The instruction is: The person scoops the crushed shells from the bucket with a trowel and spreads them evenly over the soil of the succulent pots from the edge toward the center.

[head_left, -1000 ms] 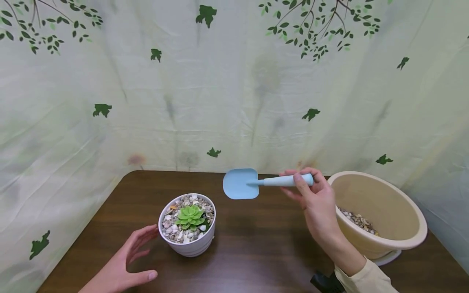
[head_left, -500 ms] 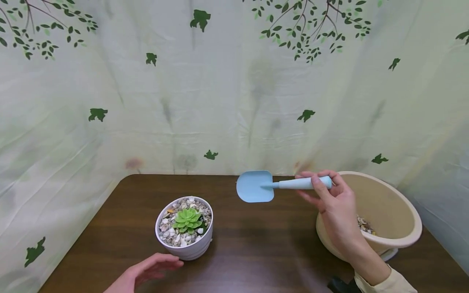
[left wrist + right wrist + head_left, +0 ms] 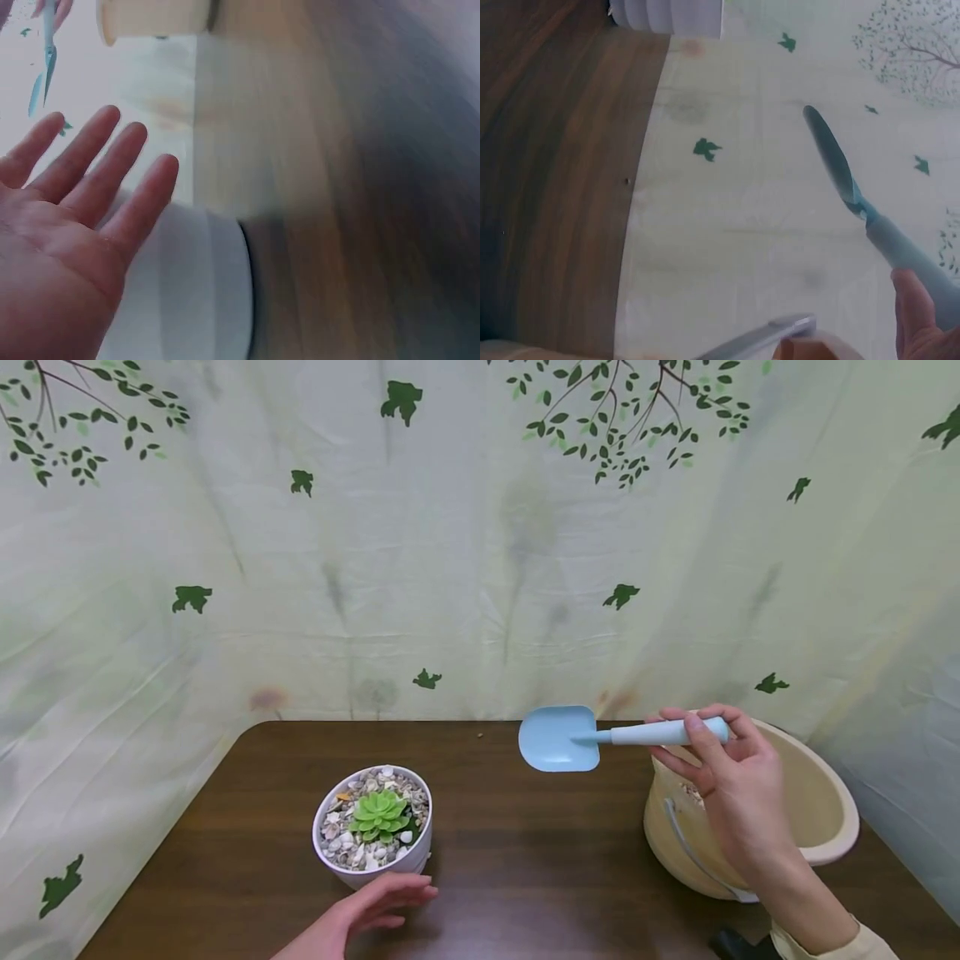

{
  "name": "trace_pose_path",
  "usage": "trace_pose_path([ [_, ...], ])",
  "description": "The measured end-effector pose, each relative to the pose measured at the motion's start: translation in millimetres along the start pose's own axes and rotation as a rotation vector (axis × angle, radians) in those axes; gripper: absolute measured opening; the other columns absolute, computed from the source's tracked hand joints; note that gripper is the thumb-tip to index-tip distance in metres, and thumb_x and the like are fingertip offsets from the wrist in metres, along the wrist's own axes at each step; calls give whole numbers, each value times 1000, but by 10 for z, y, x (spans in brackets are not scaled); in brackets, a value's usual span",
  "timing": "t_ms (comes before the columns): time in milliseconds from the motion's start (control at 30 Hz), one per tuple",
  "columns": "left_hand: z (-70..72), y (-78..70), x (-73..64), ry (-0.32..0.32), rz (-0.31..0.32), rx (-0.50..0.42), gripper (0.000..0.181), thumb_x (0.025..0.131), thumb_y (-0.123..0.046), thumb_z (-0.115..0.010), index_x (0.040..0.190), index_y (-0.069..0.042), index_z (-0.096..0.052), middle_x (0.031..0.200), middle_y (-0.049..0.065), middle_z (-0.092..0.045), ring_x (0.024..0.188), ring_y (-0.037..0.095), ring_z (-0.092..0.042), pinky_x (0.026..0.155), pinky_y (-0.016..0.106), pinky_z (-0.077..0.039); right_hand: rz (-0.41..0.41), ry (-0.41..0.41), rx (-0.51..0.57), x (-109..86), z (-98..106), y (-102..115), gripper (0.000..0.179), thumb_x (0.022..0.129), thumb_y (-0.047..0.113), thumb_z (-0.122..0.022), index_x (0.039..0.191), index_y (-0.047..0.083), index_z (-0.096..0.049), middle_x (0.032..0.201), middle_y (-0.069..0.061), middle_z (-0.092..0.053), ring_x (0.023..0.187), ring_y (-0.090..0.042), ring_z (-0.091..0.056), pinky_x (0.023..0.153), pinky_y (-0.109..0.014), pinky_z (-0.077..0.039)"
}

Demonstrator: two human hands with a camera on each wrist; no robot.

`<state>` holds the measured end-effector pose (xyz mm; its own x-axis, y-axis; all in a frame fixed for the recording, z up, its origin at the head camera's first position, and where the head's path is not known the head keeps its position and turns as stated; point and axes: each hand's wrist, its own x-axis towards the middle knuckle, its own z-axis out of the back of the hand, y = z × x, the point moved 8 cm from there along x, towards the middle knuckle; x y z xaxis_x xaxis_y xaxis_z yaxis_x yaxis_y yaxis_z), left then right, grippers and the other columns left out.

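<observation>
My right hand (image 3: 738, 785) pinches the handle of a light blue trowel (image 3: 558, 739) between thumb and fingers. The trowel is held level above the table, its blade pointing left; it also shows in the right wrist view as a blue-green trowel (image 3: 832, 154) seen edge-on. My left hand (image 3: 367, 910) is at the near side of a white pot (image 3: 412, 860), its fingers fairly straight. Whether it touches the pot cannot be told. A green succulent (image 3: 380, 816) sits in the pot among pale pebbles and shells. In the left wrist view the left hand (image 3: 67, 232) shows its palm, fingers spread.
A beige bucket (image 3: 675, 827) with a grey handle (image 3: 693, 856) stands on the right, partly behind my right hand and forearm. A brown wooden table (image 3: 525, 893) lies beneath. Behind it hangs a pale leaf-printed curtain (image 3: 450, 543).
My right hand has carried the trowel to the right, across the front of the bucket. The left hand has gone from the pot's left side round to its near side.
</observation>
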<state>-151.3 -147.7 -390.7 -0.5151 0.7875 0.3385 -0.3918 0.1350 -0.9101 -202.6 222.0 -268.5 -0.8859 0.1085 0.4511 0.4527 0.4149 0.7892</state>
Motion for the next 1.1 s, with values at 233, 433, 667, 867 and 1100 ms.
trace_pose_path([
  [233,-139,-58,233,2,75,-109,63,91,14,-56,148,-2,-33,148,15,-44,135,28,-42,103,37,-41,1,-35,56,-3,148,96,9,101,-5,-46,105,-4,-53,109,-20,-66,103,-33,-67,85,-48,-48],
  [433,-194,-102,397,-34,144,-96,59,95,3,-58,148,-11,-36,148,12,-44,136,28,-41,105,38,-39,-9,-27,143,22,265,199,13,101,-6,-44,109,-6,-54,108,-21,-67,103,-37,-66,86,-49,-46],
  [667,-220,-137,580,-75,127,19,57,96,-7,-60,147,-16,-38,147,7,-44,135,26,-41,103,37,-40,15,-37,200,56,441,345,21,101,-9,-41,116,-6,-55,109,-22,-67,102,-42,-65,84,-50,-47],
  [867,-214,-97,735,-134,173,106,57,95,-16,-65,146,-24,-40,146,-2,-46,135,23,-42,103,36,-41,26,-45,221,73,585,438,23,101,-10,-40,118,-8,-55,111,-23,-67,102,-42,-64,81,-51,-48],
  [1100,-234,-46,905,-202,178,147,52,96,-24,-66,143,-28,-43,141,-5,-51,130,19,-48,100,39,-44,81,-90,255,86,771,591,29,100,-13,-39,125,-10,-53,110,-26,-66,100,-42,-64,77,-50,-50],
])
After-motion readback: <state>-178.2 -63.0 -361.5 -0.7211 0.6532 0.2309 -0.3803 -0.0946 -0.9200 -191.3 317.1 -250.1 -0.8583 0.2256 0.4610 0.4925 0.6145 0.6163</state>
